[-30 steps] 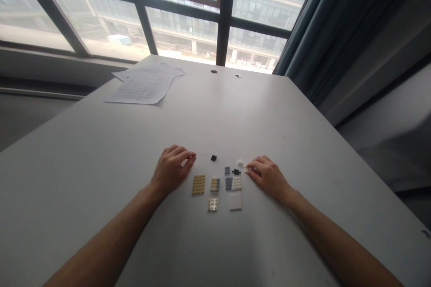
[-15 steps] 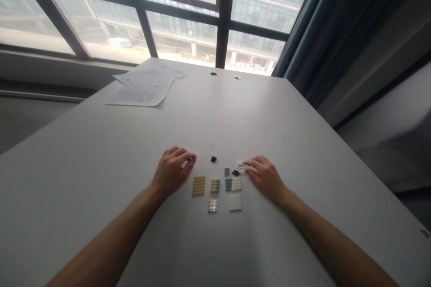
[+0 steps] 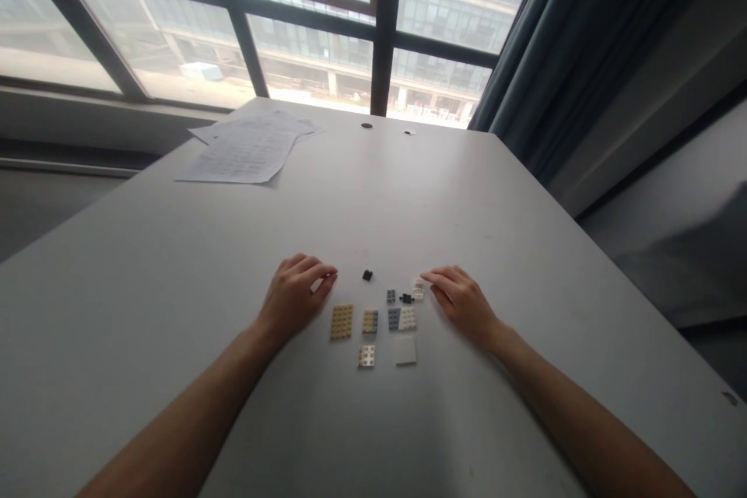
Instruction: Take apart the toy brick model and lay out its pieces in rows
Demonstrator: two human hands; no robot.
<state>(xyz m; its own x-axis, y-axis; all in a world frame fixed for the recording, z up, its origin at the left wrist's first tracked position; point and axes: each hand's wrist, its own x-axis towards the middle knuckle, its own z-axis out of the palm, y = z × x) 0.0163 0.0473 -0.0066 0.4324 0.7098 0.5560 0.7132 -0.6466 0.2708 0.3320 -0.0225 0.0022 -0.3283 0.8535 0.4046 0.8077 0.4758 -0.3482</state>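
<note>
Lying beside bricks (image 3: pixel 341 321), left hand (image 3: pixel 295 294), right hand (image 3: pixel 461 299), papers (image 3: pixel 239 156) print unreadable

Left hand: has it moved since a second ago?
No. The left hand lies just as close to the tan plate, up and left of it, as before.

The left hand (image 3: pixel 295 297) and right hand (image 3: pixel 461 301) are bare, as are the slim left forearm (image 3: pixel 192 405) and right forearm (image 3: pixel 575 432), uncovered as far back as the view shows.

matt grey table (image 3: pixel 525 264), studded plastic plates (image 3: pixel 341 321) (tan, white), paper sheets (image 3: pixel 239 156)
</note>
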